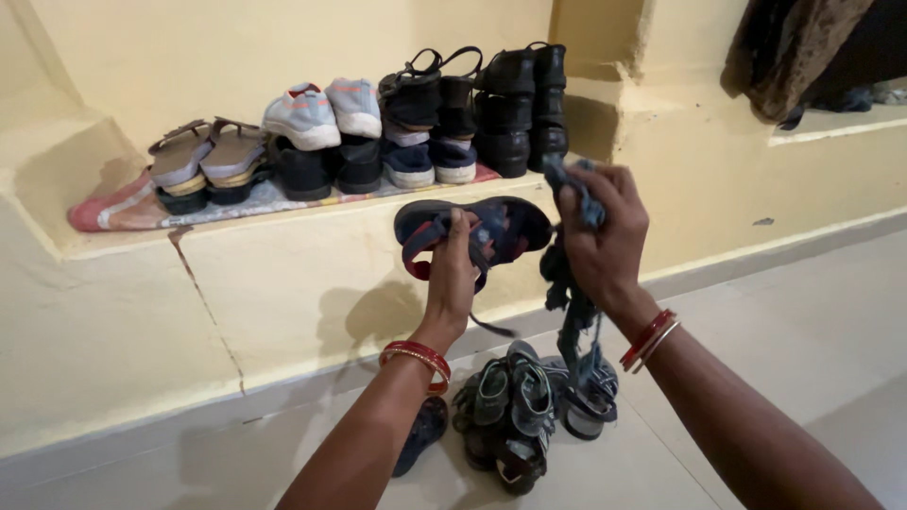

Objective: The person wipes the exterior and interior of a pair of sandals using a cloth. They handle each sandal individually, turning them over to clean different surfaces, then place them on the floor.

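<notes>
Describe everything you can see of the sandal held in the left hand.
The sandal is dark navy with a smooth oval sole and broad straps showing a red lining. It looks like rubber or foam with fabric straps. It is held in the air on its side, lengthwise across the view, just in front of the yellow ledge. The left hand has its grip around the straps from below. The right hand, beside its toe end, holds a dark rag.

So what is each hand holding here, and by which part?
The left hand holds a dark sandal by its straps, sole up. The right hand grips a dark rag by its upper end; the rest hangs down.
</notes>
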